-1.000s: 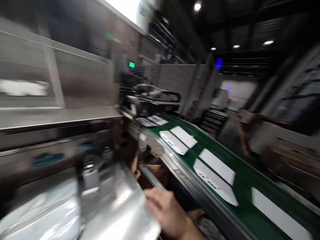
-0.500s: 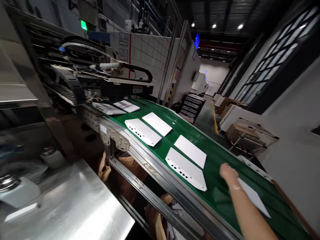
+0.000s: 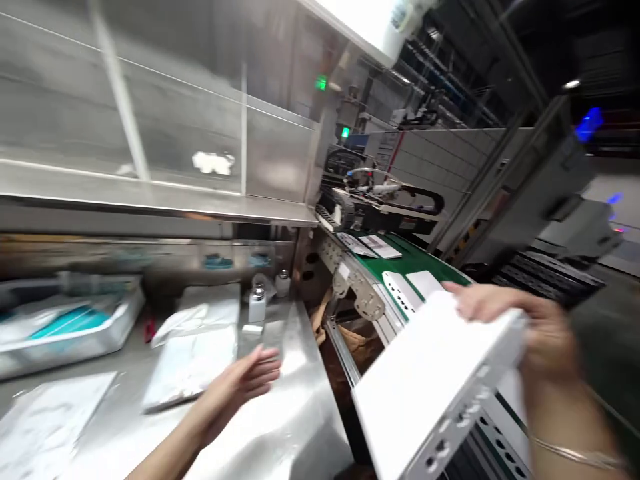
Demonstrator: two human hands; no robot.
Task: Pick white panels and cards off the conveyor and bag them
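White panel (image 3: 430, 380), one: lower right of the frame, tilted, with a row of dark holes along its thick near edge. Held above the conveyor side by the right hand (image 3: 520, 320), which grips its upper right edge, fingers over the top face; thumb hidden. Thin bracelet (image 3: 575, 455), on the right wrist.

Left hand (image 3: 253, 375), lower centre: empty, fingers outstretched and spread a little, above the metal table (image 3: 285, 413).

Containers. White bin (image 3: 65, 355), one, left edge of the frame: holds a bright teal item (image 3: 73, 321) and pale, crumpled material, blurred. Dispenser bottles, two, metal-topped, centre: front bottle (image 3: 257, 308) and rear bottle (image 3: 283, 285); contents cannot be told.

Small white block (image 3: 253, 329), one, just before the front bottle. Flat wrapped packet (image 3: 195, 360), one, left of centre, white cloth (image 3: 184, 321) against its upper left. White sheet (image 3: 53, 423), one, lower left. Small red item (image 3: 149, 328), one, beside the bin.

Green belt (image 3: 413, 248), right of centre: four flat pieces beyond the held one, in two pairs; others below it, partly hidden, number uncertain.
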